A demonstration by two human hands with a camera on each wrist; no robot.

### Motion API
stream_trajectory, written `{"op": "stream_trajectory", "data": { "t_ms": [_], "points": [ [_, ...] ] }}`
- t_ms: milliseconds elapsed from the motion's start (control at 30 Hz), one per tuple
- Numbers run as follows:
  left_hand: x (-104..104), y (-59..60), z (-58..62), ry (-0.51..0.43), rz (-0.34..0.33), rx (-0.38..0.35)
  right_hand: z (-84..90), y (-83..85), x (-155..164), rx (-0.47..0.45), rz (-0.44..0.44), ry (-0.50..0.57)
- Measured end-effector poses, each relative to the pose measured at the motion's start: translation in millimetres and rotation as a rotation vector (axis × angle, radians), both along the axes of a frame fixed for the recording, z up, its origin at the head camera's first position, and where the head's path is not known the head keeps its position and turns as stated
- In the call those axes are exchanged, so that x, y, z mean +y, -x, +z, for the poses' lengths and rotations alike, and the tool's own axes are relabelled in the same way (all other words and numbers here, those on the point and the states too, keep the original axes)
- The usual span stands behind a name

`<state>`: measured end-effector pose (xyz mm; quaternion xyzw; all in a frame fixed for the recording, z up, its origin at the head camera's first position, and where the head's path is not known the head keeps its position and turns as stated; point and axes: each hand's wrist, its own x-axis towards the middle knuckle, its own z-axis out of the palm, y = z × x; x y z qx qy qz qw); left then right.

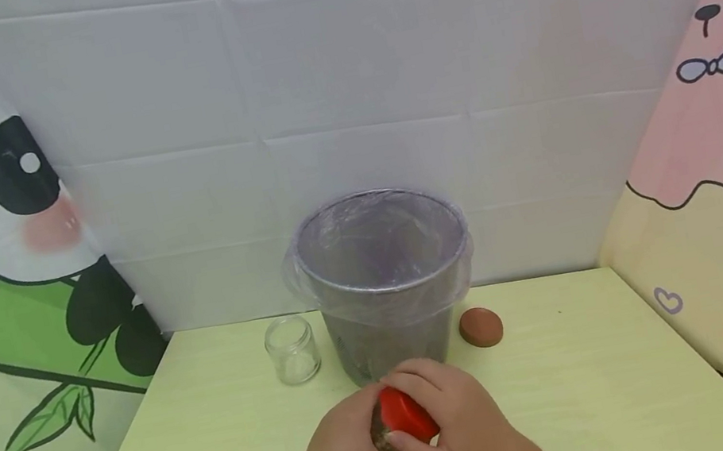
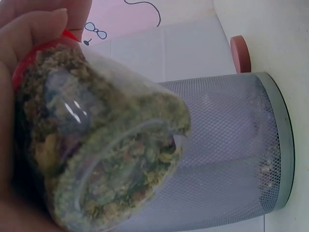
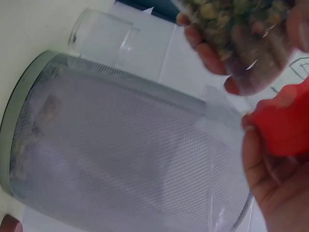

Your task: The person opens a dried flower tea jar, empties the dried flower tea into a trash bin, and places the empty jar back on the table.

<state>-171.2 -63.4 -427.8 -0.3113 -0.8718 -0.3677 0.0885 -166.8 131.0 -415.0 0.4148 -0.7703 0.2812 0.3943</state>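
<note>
Overhead, pale green table [image 1: 613, 375] (cartoon backdrops behind).

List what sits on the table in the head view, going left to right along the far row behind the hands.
Empty glass jar → mesh bin lined with a clear bag → brown lid lying flat on the table.

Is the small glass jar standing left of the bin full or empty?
Empty. The small glass jar is clear right through, upright with no lid, beside the mesh bin on the table.
</note>
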Motion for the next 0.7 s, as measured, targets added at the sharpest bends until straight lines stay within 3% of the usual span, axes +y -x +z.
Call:
{"op": "stream_trajectory", "data": {
  "t_ms": [233,333,533,700],
  "points": [
    [7,-1.7,0.7,0.077,0.077,0.087,-0.6,-12.8,-9,-0.275,-0.200,0.029],
    [9,-2.6,3.5,0.103,0.099,0.117,-0.4,-15.9,-13,-0.342,-0.268,0.040],
    [8,-4.1,4.1,0.119,0.130,0.148,-2.1,-15.0,-14,-0.317,-0.274,0.074],
    [7,-6.6,3.6,0.092,0.119,0.059,-2.0,-14.8,-10,-0.288,-0.225,0.120]
  ]
}}
